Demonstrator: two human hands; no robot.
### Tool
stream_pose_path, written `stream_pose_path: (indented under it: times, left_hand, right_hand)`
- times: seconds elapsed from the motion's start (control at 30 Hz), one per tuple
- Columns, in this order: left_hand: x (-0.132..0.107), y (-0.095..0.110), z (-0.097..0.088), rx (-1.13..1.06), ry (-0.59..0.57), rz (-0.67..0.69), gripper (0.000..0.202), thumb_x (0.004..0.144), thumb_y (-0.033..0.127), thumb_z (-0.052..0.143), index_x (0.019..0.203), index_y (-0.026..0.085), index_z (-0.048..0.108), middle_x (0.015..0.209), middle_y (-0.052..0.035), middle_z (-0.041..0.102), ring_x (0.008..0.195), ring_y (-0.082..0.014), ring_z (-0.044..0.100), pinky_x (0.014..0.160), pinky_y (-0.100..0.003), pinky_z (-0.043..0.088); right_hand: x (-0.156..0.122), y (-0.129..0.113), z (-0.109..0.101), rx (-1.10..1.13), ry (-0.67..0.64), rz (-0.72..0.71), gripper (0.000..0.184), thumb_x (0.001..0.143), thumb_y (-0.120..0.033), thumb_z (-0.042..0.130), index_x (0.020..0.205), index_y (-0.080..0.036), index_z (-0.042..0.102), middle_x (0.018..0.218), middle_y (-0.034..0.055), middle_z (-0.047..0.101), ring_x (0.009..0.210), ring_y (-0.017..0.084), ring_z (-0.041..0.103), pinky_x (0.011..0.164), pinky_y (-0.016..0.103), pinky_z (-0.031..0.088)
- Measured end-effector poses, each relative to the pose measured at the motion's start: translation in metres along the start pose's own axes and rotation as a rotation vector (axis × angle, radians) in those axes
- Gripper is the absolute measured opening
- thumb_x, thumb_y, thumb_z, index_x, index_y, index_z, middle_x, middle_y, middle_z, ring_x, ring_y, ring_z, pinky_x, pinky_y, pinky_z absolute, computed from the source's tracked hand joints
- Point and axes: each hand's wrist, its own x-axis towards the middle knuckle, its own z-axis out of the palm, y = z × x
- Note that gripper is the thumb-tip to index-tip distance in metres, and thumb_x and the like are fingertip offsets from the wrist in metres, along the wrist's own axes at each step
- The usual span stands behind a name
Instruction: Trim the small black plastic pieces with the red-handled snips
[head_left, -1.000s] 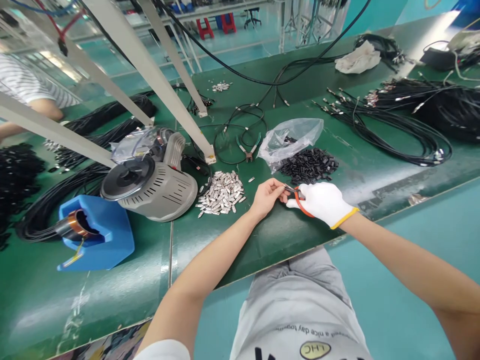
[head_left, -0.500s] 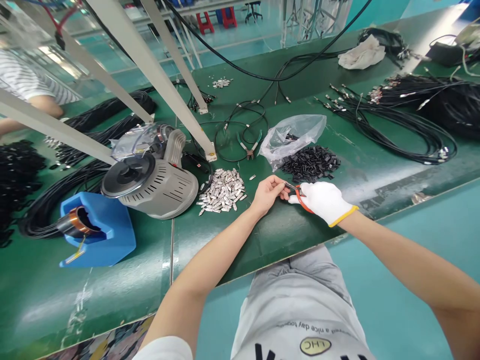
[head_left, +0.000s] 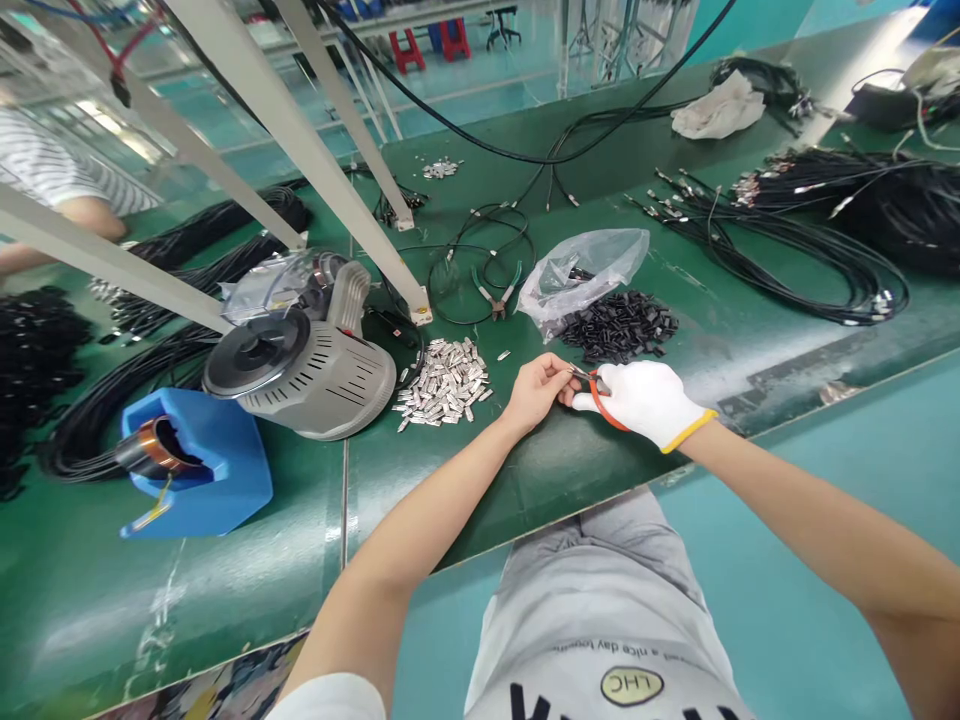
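Note:
In the head view my right hand (head_left: 639, 398), in a white glove with a yellow cuff, is closed round pliers with orange handles (head_left: 606, 408). The metal jaws reach left to the fingertips of my bare left hand (head_left: 541, 390). That left hand is pinched closed; whatever it holds at the jaws is too small and covered to make out. Just beyond my hands lies a heap of short black plastic pieces (head_left: 626, 328), beside a clear plastic bag (head_left: 589, 270). To the left of my left hand is a pile of silvery metal connectors (head_left: 446, 383).
A grey machine with a round black top (head_left: 307, 370) and a blue tape dispenser (head_left: 202, 460) stand at left. Green-handled cutters (head_left: 498, 300) lie beyond the connectors. Black cable bundles (head_left: 817, 250) lie at right. White posts (head_left: 322, 170) rise at left; a person's arm (head_left: 94, 215) shows behind.
Both hands stay together at nearly the same spot. The pliers have turned slightly at my left fingertips. The whole view has shifted a little.

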Motion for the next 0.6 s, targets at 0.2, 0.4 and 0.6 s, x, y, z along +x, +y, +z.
stream_pose_path:
  times: [0.2, 0.4, 0.6]
  left_hand:
    - [0.0015, -0.0006, -0.0012, 0.017, -0.004, 0.0, 0.042, 0.084, 0.049, 0.081, 0.09, 0.014, 0.06, 0.077, -0.0047, 0.075, 0.052, -0.0093, 0.064, 0.053, -0.023, 0.048]
    - [0.0021, 0.0, -0.0011, 0.011, -0.005, 0.001, 0.041, 0.084, 0.048, 0.081, 0.09, 0.013, 0.06, 0.078, -0.0054, 0.075, 0.054, -0.0102, 0.066, 0.054, -0.023, 0.048]
    - [0.0019, 0.0013, -0.0014, -0.002, -0.007, 0.008, 0.038, 0.085, 0.045, 0.081, 0.09, 0.013, 0.061, 0.078, -0.0056, 0.075, 0.054, -0.0102, 0.066, 0.054, -0.022, 0.048]
  right_hand:
    - [0.0023, 0.0009, 0.0049, -0.003, -0.021, 0.011, 0.083, 0.093, -0.087, 0.026, 0.094, -0.019, 0.073, 0.081, 0.0144, 0.074, 0.084, 0.03, 0.072, 0.071, 0.034, 0.04]
    - [0.0016, 0.0004, 0.0007, 0.017, -0.08, 0.018, 0.088, 0.092, -0.089, 0.023, 0.1, -0.017, 0.073, 0.082, 0.0166, 0.074, 0.082, 0.031, 0.072, 0.07, 0.034, 0.041]
    - [0.0021, 0.0012, 0.0038, 0.017, -0.091, 0.018, 0.087, 0.093, -0.088, 0.023, 0.103, -0.018, 0.072, 0.084, 0.0161, 0.074, 0.083, 0.031, 0.072, 0.071, 0.034, 0.041]
